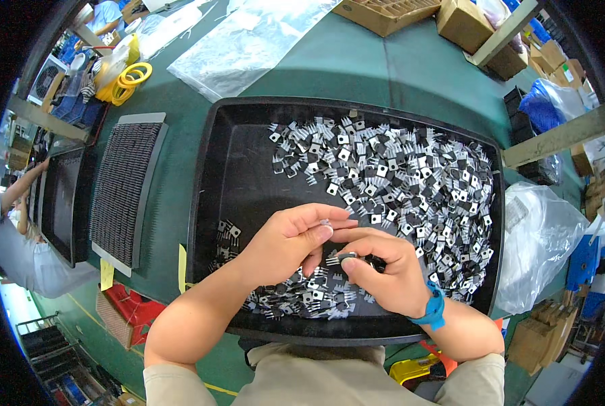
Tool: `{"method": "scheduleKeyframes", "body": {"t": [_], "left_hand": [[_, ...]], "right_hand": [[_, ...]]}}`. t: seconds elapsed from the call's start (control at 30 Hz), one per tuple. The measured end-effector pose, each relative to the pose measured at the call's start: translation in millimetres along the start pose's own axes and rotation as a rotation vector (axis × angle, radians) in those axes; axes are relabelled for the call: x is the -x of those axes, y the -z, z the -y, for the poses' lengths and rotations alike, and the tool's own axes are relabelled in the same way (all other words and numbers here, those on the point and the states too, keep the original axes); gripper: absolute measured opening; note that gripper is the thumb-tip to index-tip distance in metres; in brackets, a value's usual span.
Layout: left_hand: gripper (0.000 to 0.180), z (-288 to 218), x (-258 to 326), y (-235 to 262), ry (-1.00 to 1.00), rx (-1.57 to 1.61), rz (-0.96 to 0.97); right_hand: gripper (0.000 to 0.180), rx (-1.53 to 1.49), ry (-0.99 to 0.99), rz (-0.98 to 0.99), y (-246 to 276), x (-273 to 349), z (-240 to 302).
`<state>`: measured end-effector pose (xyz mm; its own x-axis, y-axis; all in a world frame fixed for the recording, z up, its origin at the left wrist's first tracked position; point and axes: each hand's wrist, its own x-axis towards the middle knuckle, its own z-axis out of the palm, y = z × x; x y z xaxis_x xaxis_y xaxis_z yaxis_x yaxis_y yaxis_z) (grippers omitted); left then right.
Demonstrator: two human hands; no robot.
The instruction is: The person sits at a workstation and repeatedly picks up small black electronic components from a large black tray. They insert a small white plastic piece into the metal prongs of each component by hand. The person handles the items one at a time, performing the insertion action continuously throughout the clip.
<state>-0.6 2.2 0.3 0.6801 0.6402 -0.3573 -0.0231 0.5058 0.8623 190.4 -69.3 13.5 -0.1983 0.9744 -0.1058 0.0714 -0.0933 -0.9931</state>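
Pinching a black component (347, 256), the right hand (391, 276) holds it just beside the left hand (280, 245), whose grip is unclear.

In our right hand (387, 271) we hold a held component (347, 256), its small black body pinched near the thumb tip, silver leads pointing left; more dark bodies sit deeper in the grip, too covered to count. Beyond and right of the grip we see a broad pile of loose components (410, 186), black-bodied with silver tabs, jumbled at all angles. A smaller heap (309, 298) lies nearer us, and a cluster (228, 233) lies left.
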Motion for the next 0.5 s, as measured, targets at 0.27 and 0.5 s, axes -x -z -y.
{"method": "scheduleKeyframes", "body": {"t": [0.27,0.5], "left_hand": [[0.019,2.7,-1.1,2.3,-0.004,-0.058,-0.104],[0.014,2.9,0.2,0.1,-0.009,-0.222,-0.051]], "right_hand": [[0.008,-0.024,0.025,-0.133,1.2,0.2,0.0],[0.006,0.305,0.238,-0.257,9.7,-3.9,-0.9]]}}
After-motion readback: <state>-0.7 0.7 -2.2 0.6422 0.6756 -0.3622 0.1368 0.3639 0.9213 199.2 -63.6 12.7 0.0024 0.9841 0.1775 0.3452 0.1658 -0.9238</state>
